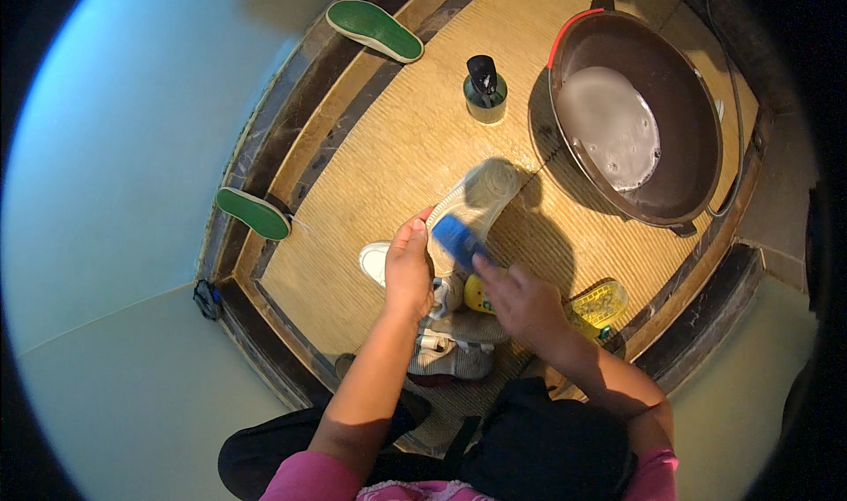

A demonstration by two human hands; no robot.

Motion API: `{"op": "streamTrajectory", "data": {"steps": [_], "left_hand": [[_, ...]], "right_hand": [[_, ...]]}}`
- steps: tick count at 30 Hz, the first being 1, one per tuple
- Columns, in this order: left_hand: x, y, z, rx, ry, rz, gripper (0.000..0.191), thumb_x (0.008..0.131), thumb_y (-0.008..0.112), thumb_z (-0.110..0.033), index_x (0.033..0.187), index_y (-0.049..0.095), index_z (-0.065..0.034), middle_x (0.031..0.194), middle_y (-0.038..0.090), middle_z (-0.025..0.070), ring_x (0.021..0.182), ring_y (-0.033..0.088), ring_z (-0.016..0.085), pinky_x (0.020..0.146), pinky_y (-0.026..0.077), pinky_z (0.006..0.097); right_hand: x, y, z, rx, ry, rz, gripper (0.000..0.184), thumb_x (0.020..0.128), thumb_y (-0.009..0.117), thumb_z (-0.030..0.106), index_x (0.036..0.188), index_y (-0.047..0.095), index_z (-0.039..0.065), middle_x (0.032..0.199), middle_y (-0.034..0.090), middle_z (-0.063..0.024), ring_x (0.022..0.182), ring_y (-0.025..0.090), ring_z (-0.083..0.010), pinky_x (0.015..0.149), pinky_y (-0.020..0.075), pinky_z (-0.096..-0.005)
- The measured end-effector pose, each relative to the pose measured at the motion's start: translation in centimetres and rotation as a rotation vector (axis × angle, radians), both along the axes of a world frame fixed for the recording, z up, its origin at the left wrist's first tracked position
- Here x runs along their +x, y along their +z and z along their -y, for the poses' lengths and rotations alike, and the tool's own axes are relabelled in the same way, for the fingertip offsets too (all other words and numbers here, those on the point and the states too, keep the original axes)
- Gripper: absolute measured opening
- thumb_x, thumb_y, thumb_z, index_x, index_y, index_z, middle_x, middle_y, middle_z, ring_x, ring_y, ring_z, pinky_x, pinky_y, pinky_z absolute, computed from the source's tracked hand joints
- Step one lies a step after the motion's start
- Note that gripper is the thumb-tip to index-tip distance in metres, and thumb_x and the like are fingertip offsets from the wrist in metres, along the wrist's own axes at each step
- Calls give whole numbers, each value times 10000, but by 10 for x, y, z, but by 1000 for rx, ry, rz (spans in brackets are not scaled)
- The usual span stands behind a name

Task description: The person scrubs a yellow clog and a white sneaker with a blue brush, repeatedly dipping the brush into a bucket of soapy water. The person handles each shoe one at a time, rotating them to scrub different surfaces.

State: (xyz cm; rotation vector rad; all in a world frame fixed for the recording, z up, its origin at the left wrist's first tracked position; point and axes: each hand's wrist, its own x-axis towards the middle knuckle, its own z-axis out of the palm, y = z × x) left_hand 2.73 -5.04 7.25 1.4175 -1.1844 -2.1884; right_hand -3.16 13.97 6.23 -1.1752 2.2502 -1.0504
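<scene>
In the middle of the view, a pale shoe sole (pixel 493 187) faces up, its near left edge gripped by my left hand (pixel 409 266). A blue brush (pixel 456 236), blurred, lies over the sole with its handle in my right hand (pixel 523 299). Its bristles are hidden. Just left of my left hand is a white shoe toe (pixel 374 261). Below the hands sit grey shoes with pale straps (pixel 456 359) and a yellow shoe or clog (pixel 478 294), partly covered by my right hand.
A large dark basin (pixel 688 117) with foamy water stands at the upper right, near a dark-capped bottle (pixel 486 97). Green insoles (pixel 374 30) (pixel 253 213) rest along the left ledge. A yellow clog (pixel 599 306) lies right of my right hand on the ribbed floor.
</scene>
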Motion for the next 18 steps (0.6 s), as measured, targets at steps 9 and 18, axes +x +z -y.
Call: {"op": "streamTrajectory", "data": {"steps": [9, 18], "left_hand": [[-5, 10, -2, 5, -154, 81, 450, 1098, 383, -329, 1434, 463, -40, 1309, 612, 123, 1184, 615, 232, 962, 545, 380], [-4, 22, -7, 83, -181, 86, 741, 1043, 229, -640, 1550, 308, -104, 1424, 519, 108, 1134, 607, 220, 912, 551, 421]], "right_hand": [[-69, -34, 12, 67, -226, -9, 454, 980, 625, 204, 1429, 558, 232, 839, 626, -145, 694, 631, -308, 610, 523, -414], [-6, 15, 9, 12, 111, -107, 478, 963, 647, 205, 1432, 558, 194, 757, 549, -104, 614, 587, -230, 501, 475, -364]]}}
